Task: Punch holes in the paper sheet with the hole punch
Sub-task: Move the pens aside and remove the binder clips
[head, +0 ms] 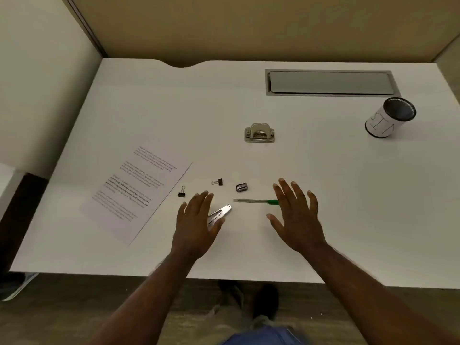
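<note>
At twelve o'clock on the white desk (323, 185), the grey metal hole punch (259, 133) sits alone. The printed white paper sheet (138, 189) lies at nine o'clock, slanted. Your left hand (195, 222) and right hand (297, 215) hover at six o'clock, fingers spread wide, holding nothing; the left covers part of a silver metal tool (221, 212).

Both hands hover flat over the near middle of the white desk (323, 170), fingers straight: the left hand (196, 220) above a metal ruler (221, 214), the right hand (297, 215) over the green end of a pen (256, 201). The paper sheet (139, 190) lies askew at the left (printed side up). The hole punch (259, 133) sits farther back, well apart from it.
</note>
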Tool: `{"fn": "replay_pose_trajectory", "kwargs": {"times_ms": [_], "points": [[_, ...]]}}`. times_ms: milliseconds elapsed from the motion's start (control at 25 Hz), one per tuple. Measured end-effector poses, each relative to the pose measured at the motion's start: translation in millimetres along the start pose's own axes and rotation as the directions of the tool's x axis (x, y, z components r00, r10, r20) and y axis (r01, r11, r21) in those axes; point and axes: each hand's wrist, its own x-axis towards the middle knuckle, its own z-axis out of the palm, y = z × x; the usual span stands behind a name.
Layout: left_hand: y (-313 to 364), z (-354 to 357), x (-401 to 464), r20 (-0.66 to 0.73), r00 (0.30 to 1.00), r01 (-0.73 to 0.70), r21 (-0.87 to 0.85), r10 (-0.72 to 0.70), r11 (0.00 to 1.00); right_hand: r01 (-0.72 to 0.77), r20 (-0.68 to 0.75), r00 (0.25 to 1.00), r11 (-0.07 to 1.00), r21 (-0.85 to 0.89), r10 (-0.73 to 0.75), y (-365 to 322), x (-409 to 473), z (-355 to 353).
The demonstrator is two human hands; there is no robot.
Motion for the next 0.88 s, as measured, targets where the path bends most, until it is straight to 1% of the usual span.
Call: {"fn": "replay_pose_trajectory", "kwargs": {"times_ms": [40,120,160,240,320,400,480,560,680,760,800,880], "points": [[-5,3,3,0.011,1.0,-0.003,0.007,0.003,1.0,0.01,0.036,0.999,1.0,-0.01,-0.009,-6,5,4],[-15,12,9,0.062,0.998,-0.004,0.05,0.001,0.999,0.032,0.057,0.998,0.999,-0.007,-0.031,-16,13,15],[-17,16,10,0.116,0.993,-0.001,0.063,-0.006,0.998,0.021,0.086,0.996,1.0,-0.014,-0.02,-20,15,20],[-20,24,15,0.166,0.986,0.0,0.066,-0.012,0.998,-0.036,0.122,0.992,0.999,0.004,0.035,-25,24,26],[-25,27,20,0.186,0.982,0.003,0.063,-0.015,0.998,-0.075,0.157,0.985,0.997,0.0,0.074,-30,34,31],[-27,29,25,0.187,0.982,-0.011,0.079,-0.004,0.997,-0.111,0.263,0.959,0.994,0.018,0.102,-36,43,36],[-28,29,29,0.177,0.984,-0.045,0.107,0.026,0.993,-0.178,0.338,0.93,0.981,0.079,0.141,-41,50,41],[-28,30,32,0.175,0.983,-0.075,0.137,0.051,0.988,-0.239,0.336,0.922,0.965,0.104,0.192,-44,53,42],[-25,30,38,0.2,0.978,-0.091,0.164,0.057,0.982,-0.212,0.315,0.928,0.977,0.016,0.197,-42,51,41],[-22,30,43,0.23,0.971,-0.105,0.179,0.062,0.978,-0.193,0.329,0.924,0.98,-0.044,0.197,-39,46,39],[-20,28,45,0.246,0.967,-0.108,0.185,0.06,0.977,-0.207,0.35,0.913,0.977,-0.051,0.212,-38,45,37],[-16,26,50,0.274,0.96,-0.111,0.197,0.054,0.974,-0.267,0.363,0.9,0.964,0.025,0.24,-35,43,33]]}}
